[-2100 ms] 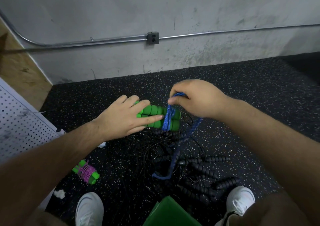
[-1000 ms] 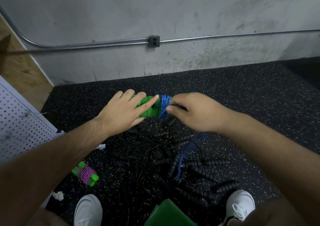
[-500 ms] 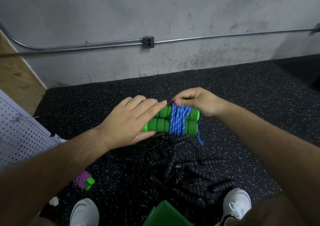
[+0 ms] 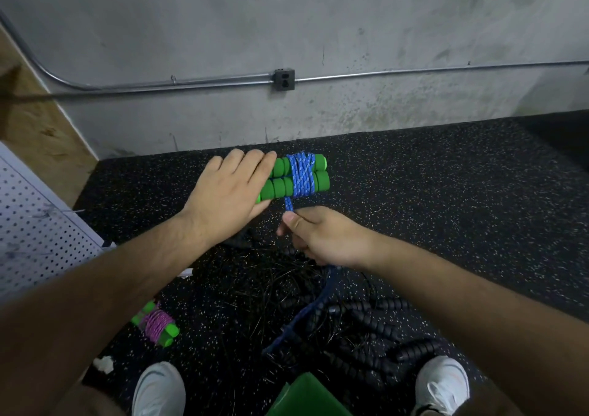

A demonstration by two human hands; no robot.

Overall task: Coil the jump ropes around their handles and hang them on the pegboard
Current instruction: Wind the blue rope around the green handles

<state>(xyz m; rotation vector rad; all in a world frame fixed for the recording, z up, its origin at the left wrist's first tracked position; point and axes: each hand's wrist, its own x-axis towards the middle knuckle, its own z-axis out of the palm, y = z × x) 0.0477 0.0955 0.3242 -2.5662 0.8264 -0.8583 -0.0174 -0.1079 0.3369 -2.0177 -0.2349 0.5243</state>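
So, right hand (image 4: pixel 322 240): pinched the blue rope (image 4: pixel 301 176) between thumb and curled fingers, just below the coil, line taut.
Left hand (image 4: pixel 229 192): gripped the paired green handles (image 4: pixel 320 181), held level.
Coil: several turns sat near the handles' right end; slack trailed over the black ropes (image 4: pixel 366 320).
Doing it well: each turn wanted tension, laid beside the last.
Pegboard (image 4: pixel 38 224): stood at left, well apart.
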